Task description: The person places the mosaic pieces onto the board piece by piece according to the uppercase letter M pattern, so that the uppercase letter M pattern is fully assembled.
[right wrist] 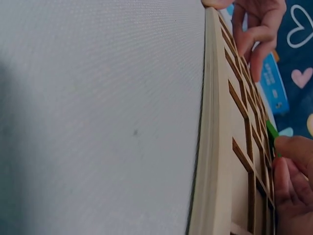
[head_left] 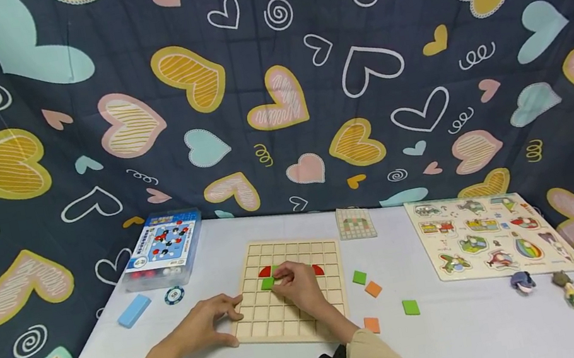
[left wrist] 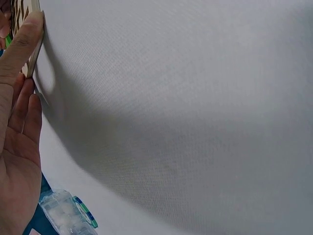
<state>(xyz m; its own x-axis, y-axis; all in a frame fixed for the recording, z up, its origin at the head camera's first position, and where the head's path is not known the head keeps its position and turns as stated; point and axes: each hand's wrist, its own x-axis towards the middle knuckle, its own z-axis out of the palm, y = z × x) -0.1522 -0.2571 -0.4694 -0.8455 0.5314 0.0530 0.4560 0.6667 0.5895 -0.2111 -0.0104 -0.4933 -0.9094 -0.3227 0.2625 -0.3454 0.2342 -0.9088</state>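
A square wooden grid board [head_left: 267, 329] lies on the table. Along its left edge rests my left hand [head_left: 203, 325], thumb by the near corner and fingertips farther up the side. Over the board's middle, my right hand [head_left: 299, 285] pinches a green square tile [head_left: 267, 283] between thumb and fingers; the tile also shows in the right wrist view as a green sliver [right wrist: 272, 131]. Just behind it sits a red quarter-round piece [head_left: 265, 272], and another red piece [head_left: 318, 270] is right of the hand. The hand partly hides the row between them.
Right of the board lie green tiles [head_left: 411, 307] and orange tiles [head_left: 373, 289]. A pattern card [head_left: 355, 224] is behind. A picture puzzle board [head_left: 448, 243] and small figures [head_left: 523, 282] are at right; a boxed set [head_left: 167, 251], blue block [head_left: 134, 311] and round chip [head_left: 174, 295] at left.
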